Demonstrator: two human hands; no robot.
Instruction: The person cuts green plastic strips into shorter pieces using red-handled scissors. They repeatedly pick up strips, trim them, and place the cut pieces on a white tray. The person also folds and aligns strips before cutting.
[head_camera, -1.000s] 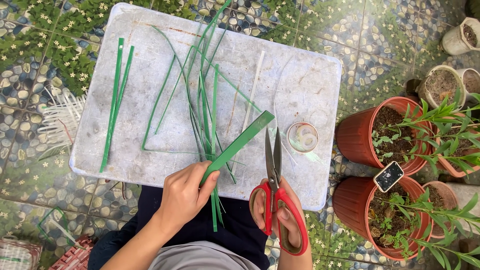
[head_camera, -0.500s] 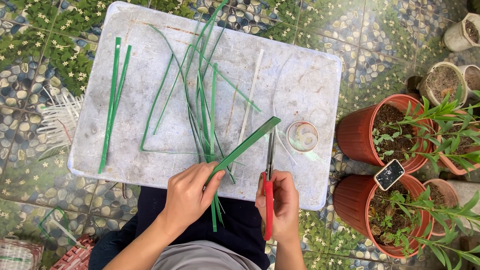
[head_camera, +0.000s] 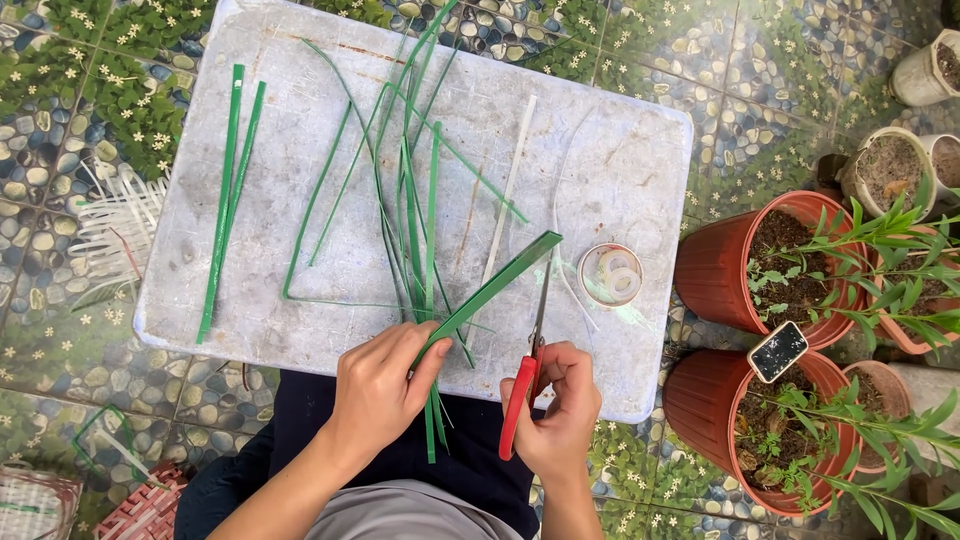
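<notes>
on the white board (head_camera: 620, 170) resting over the person's lap, above a floor of pebble-and-flower tiles, lies a loose heap of thin green strips (head_camera: 405, 215), too tangled to count. off at the board's left edge two more green strips (head_camera: 228, 200) lie side by side, well apart from the heap. one white strip (head_camera: 507, 190) lies near the middle, and one roll of clear tape (head_camera: 610, 275) sits flat near the right edge.

the left hand (head_camera: 380, 390) is closed around one wide green strip (head_camera: 500, 285), pinching it near its lower end so that it slants up and to the right over the board; a few thinner green ends hang down below the same hand. the right hand (head_camera: 555, 420) is curled through the handles of one pair of red-handled scissors (head_camera: 528, 375), whose blades point up and look almost closed, lying just beside the wide strip's upper part.

to the right of the board stand two terracotta-coloured pots (head_camera: 720, 270), each with soil and a green leafy plant. in the nearer one a small dark rectangular tag (head_camera: 778, 351) with a white border stands tilted in the soil. farther right are a few pale pots (head_camera: 885, 170), partly cut off by the edge of view. at the lower left a red woven basket (head_camera: 145, 510) peeks in, and a bundle of white strips (head_camera: 115, 225) lies on the tiles left of the board.
</notes>
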